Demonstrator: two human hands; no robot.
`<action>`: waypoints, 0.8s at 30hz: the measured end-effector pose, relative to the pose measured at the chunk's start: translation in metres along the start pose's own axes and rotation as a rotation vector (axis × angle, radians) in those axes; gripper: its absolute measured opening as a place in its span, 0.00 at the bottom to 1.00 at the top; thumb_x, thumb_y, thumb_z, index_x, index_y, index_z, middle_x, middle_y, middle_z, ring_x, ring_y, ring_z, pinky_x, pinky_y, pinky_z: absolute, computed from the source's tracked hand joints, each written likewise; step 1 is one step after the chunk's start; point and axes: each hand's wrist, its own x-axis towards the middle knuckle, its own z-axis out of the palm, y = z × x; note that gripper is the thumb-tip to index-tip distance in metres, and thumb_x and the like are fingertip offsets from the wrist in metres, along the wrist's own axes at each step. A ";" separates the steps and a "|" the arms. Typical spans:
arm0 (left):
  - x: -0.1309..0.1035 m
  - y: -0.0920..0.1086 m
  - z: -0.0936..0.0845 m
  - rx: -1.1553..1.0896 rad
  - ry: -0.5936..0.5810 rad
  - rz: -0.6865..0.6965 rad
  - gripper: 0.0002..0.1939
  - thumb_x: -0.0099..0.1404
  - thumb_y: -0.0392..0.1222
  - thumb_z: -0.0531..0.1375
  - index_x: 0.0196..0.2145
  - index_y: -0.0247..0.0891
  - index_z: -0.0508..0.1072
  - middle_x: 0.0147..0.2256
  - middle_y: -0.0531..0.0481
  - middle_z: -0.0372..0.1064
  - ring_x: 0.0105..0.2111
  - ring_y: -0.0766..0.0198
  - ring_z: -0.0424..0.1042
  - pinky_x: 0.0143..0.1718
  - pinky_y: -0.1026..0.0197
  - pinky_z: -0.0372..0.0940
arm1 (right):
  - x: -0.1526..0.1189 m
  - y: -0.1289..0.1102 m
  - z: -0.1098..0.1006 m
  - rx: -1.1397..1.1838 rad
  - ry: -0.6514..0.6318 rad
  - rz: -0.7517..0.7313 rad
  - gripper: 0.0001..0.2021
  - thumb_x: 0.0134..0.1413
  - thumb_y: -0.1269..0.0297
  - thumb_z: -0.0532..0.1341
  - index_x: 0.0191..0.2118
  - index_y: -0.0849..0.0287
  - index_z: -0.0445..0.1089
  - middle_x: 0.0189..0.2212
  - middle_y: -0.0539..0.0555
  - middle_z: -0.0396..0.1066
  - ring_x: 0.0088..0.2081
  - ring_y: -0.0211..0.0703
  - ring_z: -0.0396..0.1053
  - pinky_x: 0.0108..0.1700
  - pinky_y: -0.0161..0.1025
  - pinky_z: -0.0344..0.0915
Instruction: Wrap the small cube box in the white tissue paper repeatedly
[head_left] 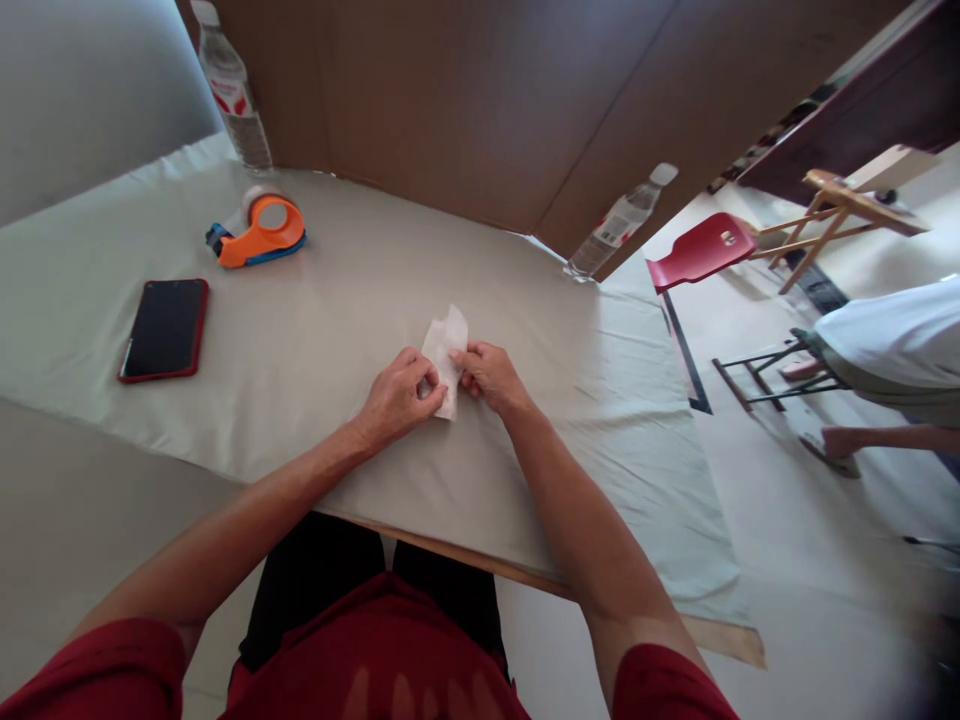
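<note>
Between my hands is a creased piece of white tissue paper (444,345), held just over the cloth-covered table (322,330). My left hand (405,392) pinches its lower left part, thumb and forefinger forming a ring. On the other side, my right hand (487,373) grips the right edge between thumb and fingers. One corner of the tissue sticks up above the fingertips. Farther left on the cloth lie an orange tape dispenser (262,235) and a dark-screened tablet (165,328) in a red case.
A brown cardboard panel (442,110) stands along the back, with a plastic bottle (236,100) at its left and another bottle (616,228) at its right. Beyond the table's right edge are a red chair (705,250) and a seated person (892,340).
</note>
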 end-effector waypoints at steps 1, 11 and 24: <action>0.000 -0.001 0.001 0.004 0.008 0.014 0.04 0.60 0.36 0.63 0.31 0.36 0.70 0.33 0.52 0.65 0.24 0.71 0.62 0.31 0.64 0.62 | 0.002 -0.001 0.001 -0.004 -0.006 -0.010 0.16 0.45 0.54 0.70 0.33 0.59 0.69 0.13 0.43 0.60 0.15 0.32 0.54 0.15 0.32 0.48; -0.004 -0.001 0.002 0.156 0.009 0.243 0.11 0.65 0.35 0.58 0.44 0.39 0.77 0.58 0.41 0.70 0.36 0.64 0.76 0.40 0.61 0.71 | 0.032 0.007 0.002 -0.281 0.042 -0.219 0.16 0.37 0.51 0.65 0.24 0.58 0.63 0.21 0.44 0.57 0.25 0.33 0.51 0.27 0.35 0.48; 0.000 -0.008 0.004 0.053 -0.036 0.200 0.10 0.65 0.36 0.58 0.42 0.36 0.78 0.41 0.43 0.80 0.40 0.56 0.78 0.44 0.54 0.73 | 0.029 0.004 0.011 0.051 -0.056 -0.243 0.14 0.39 0.54 0.63 0.31 0.57 0.65 0.26 0.46 0.62 0.29 0.36 0.57 0.32 0.36 0.56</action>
